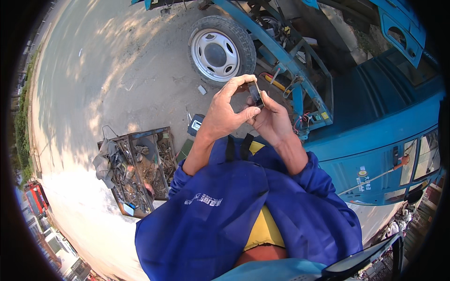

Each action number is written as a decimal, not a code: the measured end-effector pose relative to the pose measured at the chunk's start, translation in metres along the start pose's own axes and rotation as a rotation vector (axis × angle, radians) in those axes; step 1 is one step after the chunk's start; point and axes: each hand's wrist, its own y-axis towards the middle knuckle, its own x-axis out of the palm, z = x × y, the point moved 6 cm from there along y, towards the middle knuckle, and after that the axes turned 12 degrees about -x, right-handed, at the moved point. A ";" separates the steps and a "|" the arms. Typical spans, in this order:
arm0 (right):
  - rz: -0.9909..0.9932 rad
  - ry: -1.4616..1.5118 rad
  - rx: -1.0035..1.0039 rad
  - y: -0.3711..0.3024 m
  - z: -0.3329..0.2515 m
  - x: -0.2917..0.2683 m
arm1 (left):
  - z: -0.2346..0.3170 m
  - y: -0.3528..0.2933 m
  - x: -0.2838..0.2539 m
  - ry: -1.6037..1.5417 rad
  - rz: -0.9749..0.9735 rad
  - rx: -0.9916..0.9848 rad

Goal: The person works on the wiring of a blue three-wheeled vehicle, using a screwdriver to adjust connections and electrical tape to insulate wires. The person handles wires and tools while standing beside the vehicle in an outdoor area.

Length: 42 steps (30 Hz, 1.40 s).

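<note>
Both hands are raised in front of my chest around a small, dark, block-like part [255,93] with a thin tan edge; its exact kind cannot be made out. My left hand [222,111] is closed on it, fingers at its upper end and thumb at its lower end. From the other side my right hand [275,122] grips it, the thumb along its right edge and the fingers partly hidden behind. Beyond the hands is the blue metal frame [296,70] of a vehicle, with a wheel [216,54] with a silver rim standing by it.
A divided metal box [136,171] of tools and scrap stands on the ground at left, a grey cloth over its edge. Near it lies a dark box [196,124]. A blue vehicle cab [375,136] is close on my right. A yellow-and-red bar [277,84] shows beyond my right hand.
</note>
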 end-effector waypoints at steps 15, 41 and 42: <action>-0.047 -0.783 -0.730 -0.072 -0.115 -0.027 | 0.038 0.034 0.099 0.041 -0.018 0.014; -0.142 -0.520 -0.618 -0.055 -0.049 0.030 | 0.083 -0.002 0.006 0.287 0.187 0.243; -0.123 -0.619 -0.656 -0.058 -0.050 0.031 | 0.087 -0.005 0.004 0.326 0.204 0.271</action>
